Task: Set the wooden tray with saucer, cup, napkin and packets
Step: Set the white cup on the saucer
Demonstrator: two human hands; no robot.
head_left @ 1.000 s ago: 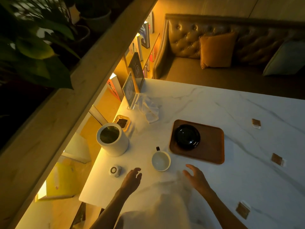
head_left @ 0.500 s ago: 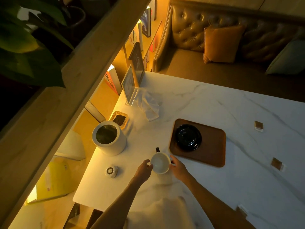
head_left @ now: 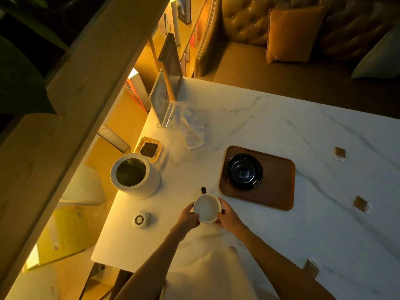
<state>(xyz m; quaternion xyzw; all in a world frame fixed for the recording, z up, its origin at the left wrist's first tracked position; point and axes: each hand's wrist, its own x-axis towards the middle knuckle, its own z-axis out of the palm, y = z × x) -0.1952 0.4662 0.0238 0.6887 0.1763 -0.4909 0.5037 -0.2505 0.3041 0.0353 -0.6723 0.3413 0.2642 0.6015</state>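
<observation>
Little could be read in that amber gloom. The card in the clear stand (head_left: 161,98), at the far left corner of the tabletop (head_left: 259,118), showed a pale round design, but its lettering was too dim to make out. The books (head_left: 184,9) beyond it were only blurs of colour. Any print on the brown-faced packets was too small to tell.

The white cup (head_left: 206,207), its dark handle pointing to 12 o'clock, was off the wooden tray (head_left: 275,191), near its corner at about 8 o'clock. The left hand (head_left: 187,217) held it from 9 o'clock and the right hand (head_left: 227,217) from 3 o'clock. Each grip was clamped on the cup's wall with fingers curled round it. The hands hid the base, so I could not tell whether the cup rested on the tabletop or hung just above it.

The black saucer (head_left: 244,171) lay on the tray's 9 o'clock half. The crumpled napkin (head_left: 190,131) lay at 11 o'clock from the tray, by the foot of the stand. The far packet (head_left: 339,152) lay at 2 o'clock from the tray and the middle packet (head_left: 361,204) at 4 o'clock. The near packet (head_left: 311,268) lay at 5 o'clock, just beside the right forearm at the tabletop's near edge.

A white canister (head_left: 135,176) stood at 10 o'clock from the cup, its inside too dark to judge. Beyond it a small amber dish (head_left: 149,148) held something dark.
</observation>
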